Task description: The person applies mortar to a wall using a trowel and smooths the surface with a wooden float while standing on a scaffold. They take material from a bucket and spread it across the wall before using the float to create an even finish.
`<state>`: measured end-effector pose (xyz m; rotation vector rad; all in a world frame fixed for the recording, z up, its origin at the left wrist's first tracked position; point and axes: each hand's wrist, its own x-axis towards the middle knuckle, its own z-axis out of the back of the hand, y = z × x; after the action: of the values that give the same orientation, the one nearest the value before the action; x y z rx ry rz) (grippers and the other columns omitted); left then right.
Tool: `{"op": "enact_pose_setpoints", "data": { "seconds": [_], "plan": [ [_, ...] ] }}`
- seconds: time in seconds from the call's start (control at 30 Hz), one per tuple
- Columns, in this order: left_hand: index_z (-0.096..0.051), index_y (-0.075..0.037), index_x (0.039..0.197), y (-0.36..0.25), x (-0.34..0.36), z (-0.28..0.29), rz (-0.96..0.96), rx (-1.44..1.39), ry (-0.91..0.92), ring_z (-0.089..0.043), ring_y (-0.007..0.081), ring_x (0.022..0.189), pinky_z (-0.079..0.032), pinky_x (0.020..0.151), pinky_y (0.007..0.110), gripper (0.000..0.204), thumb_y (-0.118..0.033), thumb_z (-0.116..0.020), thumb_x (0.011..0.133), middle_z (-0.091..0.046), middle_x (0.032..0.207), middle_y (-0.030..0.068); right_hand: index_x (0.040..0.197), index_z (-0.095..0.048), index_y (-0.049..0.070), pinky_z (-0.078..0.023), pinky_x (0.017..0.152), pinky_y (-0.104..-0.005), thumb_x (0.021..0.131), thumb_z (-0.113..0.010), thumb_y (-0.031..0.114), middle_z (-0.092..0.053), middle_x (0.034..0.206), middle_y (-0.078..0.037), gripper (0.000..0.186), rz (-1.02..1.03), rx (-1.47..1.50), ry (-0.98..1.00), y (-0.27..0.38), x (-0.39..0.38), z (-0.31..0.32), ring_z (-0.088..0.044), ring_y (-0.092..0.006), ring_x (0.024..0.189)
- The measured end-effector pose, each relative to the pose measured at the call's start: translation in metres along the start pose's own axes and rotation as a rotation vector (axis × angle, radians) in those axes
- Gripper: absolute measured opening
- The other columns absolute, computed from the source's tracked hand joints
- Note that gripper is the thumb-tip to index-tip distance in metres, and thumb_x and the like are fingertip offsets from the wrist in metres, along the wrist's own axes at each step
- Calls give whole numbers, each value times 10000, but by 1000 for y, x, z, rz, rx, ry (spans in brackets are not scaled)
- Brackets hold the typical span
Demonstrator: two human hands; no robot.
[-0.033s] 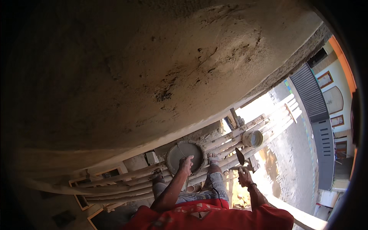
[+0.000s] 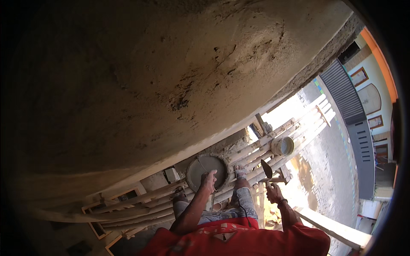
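Note:
My right hand (image 2: 274,193) is closed round the handle of a pointed trowel (image 2: 266,169), its dark blade directed away from me. Over the near part of a round, shallow pan (image 2: 197,174) of smooth grey material is my left hand (image 2: 208,182), its fingers curled. What they hold, if anything, I cannot make out. A thin pale line runs across the pan toward these fingers. Ahead, the rough plastered wall (image 2: 141,94) fills the upper view, with pits and dark patches in its surface.
I stand on a scaffold of pale poles (image 2: 252,150), my feet apart. A bucket (image 2: 282,146) stands on the poles to the right. Below lies a paved street (image 2: 331,158). Wooden frames (image 2: 98,230) are at lower left, a grey gate (image 2: 361,158) at far right.
The view has shifted slightly, moving the wall and gate a little leftward in the picture. Both hands keep their grip and stay nearly in place.

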<state>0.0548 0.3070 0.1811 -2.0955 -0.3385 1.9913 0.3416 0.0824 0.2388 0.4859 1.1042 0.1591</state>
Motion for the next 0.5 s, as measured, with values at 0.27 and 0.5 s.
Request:
{"op": "enact_pose_setpoints", "data": {
  "seconds": [0.27, 0.5],
  "plan": [
    [-464, -179, 640, -21, -24, 22, 50, 319, 20, -477, 114, 516, -339, 451, 295, 354, -362, -750, 742, -475, 586, -33, 1030, -526, 31, -397, 405, -320, 927, -582, 320, -503, 615, -34, 312, -192, 249, -288, -130, -142, -88, -491, -143, 464],
    [-454, -167, 715, 13, 10, -25, 20, 527, 1, -380, 103, 609, -328, 527, 321, 351, -361, -746, 740, -434, 671, -24, 1081, -518, 40, -421, 417, -333, 879, -626, 236, -531, 657, -58, 302, -438, 115, -196, -238, -183, -125, -519, -165, 480]
  ]
}}
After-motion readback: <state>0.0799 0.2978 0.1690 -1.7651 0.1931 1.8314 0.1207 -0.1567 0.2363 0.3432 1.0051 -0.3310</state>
